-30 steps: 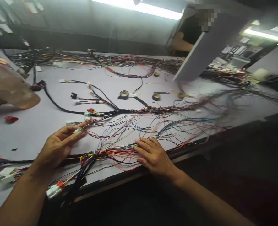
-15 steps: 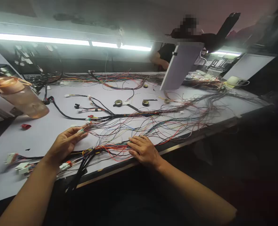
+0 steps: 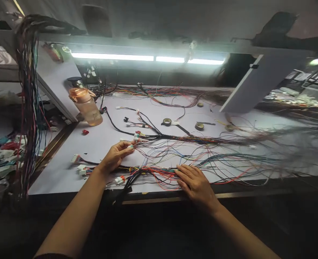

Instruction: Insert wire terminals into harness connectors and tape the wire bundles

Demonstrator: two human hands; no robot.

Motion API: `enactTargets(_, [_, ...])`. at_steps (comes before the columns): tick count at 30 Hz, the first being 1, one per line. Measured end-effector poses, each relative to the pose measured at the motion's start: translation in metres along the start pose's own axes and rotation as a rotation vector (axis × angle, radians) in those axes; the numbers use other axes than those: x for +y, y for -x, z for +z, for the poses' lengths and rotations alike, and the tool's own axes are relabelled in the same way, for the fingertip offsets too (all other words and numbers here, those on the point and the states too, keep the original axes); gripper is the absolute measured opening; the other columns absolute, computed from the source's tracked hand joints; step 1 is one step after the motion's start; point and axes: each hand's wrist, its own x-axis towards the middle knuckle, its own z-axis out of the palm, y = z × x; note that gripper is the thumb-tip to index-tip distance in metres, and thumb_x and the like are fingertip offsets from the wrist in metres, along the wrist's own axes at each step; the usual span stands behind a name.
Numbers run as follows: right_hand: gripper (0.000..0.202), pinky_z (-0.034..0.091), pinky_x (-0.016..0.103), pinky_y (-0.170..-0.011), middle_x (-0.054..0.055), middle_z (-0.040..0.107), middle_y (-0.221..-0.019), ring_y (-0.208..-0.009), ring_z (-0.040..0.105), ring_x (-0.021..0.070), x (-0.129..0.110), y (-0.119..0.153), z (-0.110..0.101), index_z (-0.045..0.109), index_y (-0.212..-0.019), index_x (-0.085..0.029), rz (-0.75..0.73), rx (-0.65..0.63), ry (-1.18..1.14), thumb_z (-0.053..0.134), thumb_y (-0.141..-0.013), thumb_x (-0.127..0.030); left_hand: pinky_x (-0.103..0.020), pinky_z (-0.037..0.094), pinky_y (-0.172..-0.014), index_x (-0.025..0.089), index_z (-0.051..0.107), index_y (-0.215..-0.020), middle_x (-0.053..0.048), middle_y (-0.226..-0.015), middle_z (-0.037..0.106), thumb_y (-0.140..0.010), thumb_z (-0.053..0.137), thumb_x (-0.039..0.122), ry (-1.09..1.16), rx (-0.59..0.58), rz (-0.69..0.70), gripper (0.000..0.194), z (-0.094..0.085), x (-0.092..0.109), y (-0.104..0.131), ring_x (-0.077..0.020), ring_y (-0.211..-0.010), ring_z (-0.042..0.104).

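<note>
My left hand (image 3: 113,157) pinches a small white-and-teal connector (image 3: 131,146) between thumb and fingers, with thin wires running off to the right. Flat across a loose bundle of red, black and coloured wires (image 3: 159,173) lies my right hand (image 3: 196,184), its fingers extended near the table's front edge. Below my left hand rests a white connector with an orange part (image 3: 119,180). White multi-pin plugs (image 3: 81,169) end the bundle at left. Beyond the hands, a black-taped harness (image 3: 172,137) branches into several connector ends.
A water bottle (image 3: 87,109) stands at the back left, near a red connector (image 3: 85,132). Tape rolls (image 3: 166,122) lie behind the harness. Many wires (image 3: 28,90) hang off the left side. A white upright panel (image 3: 252,84) rises at the right.
My view has turned left, so the table and its things appear farther right and the hanging wires have come into sight. Both hands keep nearly the same pose on the wires.
</note>
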Motion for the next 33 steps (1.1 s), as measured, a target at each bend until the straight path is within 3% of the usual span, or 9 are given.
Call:
enactTargets(5, [0.039,0.035,0.048,-0.107,0.007,0.057,-0.137,-0.128,0.051,0.025,0.008,0.004,0.001,0.053,-0.133,-0.021,-0.049,0.005,-0.034,0.052,-0.095,-0.028,-0.025,0.054,-0.069,0.017,0.071,-0.097,-0.006,-0.102,0.072,-0.068,0.081,0.032,-0.166,0.094,0.076,0.034,-0.004,-0.003,-0.002,-0.0125,-0.078,0.066])
enactTargets(9, [0.04,0.039,0.048,-0.102,0.01,0.063,-0.128,-0.12,0.057,0.026,0.008,-0.003,-0.009,0.054,-0.132,-0.022,-0.044,0.135,-0.176,0.056,-0.091,-0.021,-0.024,0.053,-0.063,0.016,0.071,-0.093,-0.003,-0.083,0.07,-0.069,0.08,0.032,-0.17,0.145,0.172,0.031,-0.004,-0.005,-0.004,-0.0131,-0.076,0.065])
enactTargets(13, [0.035,0.047,0.042,-0.089,0.007,0.071,-0.105,-0.101,0.064,0.0236,-0.018,-0.029,-0.025,0.063,-0.118,-0.025,-0.088,0.293,-0.301,0.065,-0.084,-0.014,-0.023,0.053,-0.06,0.015,0.07,-0.095,-0.002,-0.078,0.068,-0.068,0.08,0.032,-0.167,0.157,0.215,0.033,-0.002,-0.007,-0.004,-0.0121,-0.071,0.064])
enactTargets(15, [0.037,0.049,0.039,-0.086,0.006,0.071,-0.102,-0.098,0.064,0.0221,-0.036,-0.047,-0.026,0.061,-0.119,-0.026,-0.154,0.251,-0.365,0.065,-0.084,-0.014,-0.023,0.052,-0.06,0.015,0.07,-0.096,-0.002,-0.078,0.068,-0.068,0.08,0.032,-0.164,0.157,0.217,0.035,-0.001,-0.006,-0.004,-0.012,-0.071,0.064])
enactTargets(19, [0.037,0.049,0.039,-0.094,0.007,0.067,-0.119,-0.11,0.06,0.0225,-0.063,-0.085,-0.006,0.056,-0.128,-0.025,-0.242,0.044,-0.376,0.059,-0.091,-0.025,-0.023,0.051,-0.061,0.014,0.069,-0.095,-0.003,-0.078,0.069,-0.066,0.081,0.033,-0.162,0.153,0.212,0.037,0.0,-0.006,-0.004,-0.0119,-0.07,0.064])
enactTargets(22, [0.039,0.044,0.041,-0.097,0.007,0.065,-0.123,-0.114,0.056,0.0251,-0.068,-0.109,0.016,0.058,-0.127,-0.022,-0.296,-0.076,-0.272,0.059,-0.09,-0.034,-0.024,0.05,-0.06,0.013,0.068,-0.094,-0.002,-0.075,0.068,-0.064,0.081,0.034,-0.153,0.173,0.199,0.039,0.002,-0.004,-0.004,-0.0117,-0.068,0.063])
enactTargets(24, [0.031,0.042,0.04,-0.093,0.006,0.069,-0.115,-0.108,0.057,0.0247,-0.067,-0.12,0.026,0.064,-0.117,-0.022,-0.335,-0.134,-0.199,0.06,-0.09,-0.035,-0.024,0.05,-0.059,0.013,0.068,-0.093,-0.001,-0.071,0.066,-0.064,0.081,0.034,-0.172,0.179,0.175,0.038,0.003,0.002,-0.005,-0.0114,-0.066,0.062])
enactTargets(28, [0.015,0.035,0.037,-0.085,0.002,0.073,-0.093,-0.088,0.058,0.0198,-0.058,-0.134,0.034,0.069,-0.097,-0.024,-0.397,-0.099,-0.116,0.059,-0.091,-0.032,-0.025,0.047,-0.059,0.012,0.069,-0.09,-0.002,-0.07,0.064,-0.067,0.08,0.031,-0.305,0.116,0.206,0.032,0.004,0.026,-0.008,-0.0101,-0.063,0.059])
enactTargets(33, [0.012,0.034,0.033,-0.077,0.001,0.072,-0.09,-0.084,0.056,0.0181,-0.045,-0.146,0.037,0.068,-0.091,-0.022,-0.326,0.063,-0.138,0.057,-0.092,-0.027,-0.025,0.043,-0.058,0.01,0.069,-0.091,0.0,-0.066,0.06,-0.07,0.077,0.026,-0.403,0.083,0.279,0.027,0.007,0.054,-0.015,-0.009,-0.061,0.055])
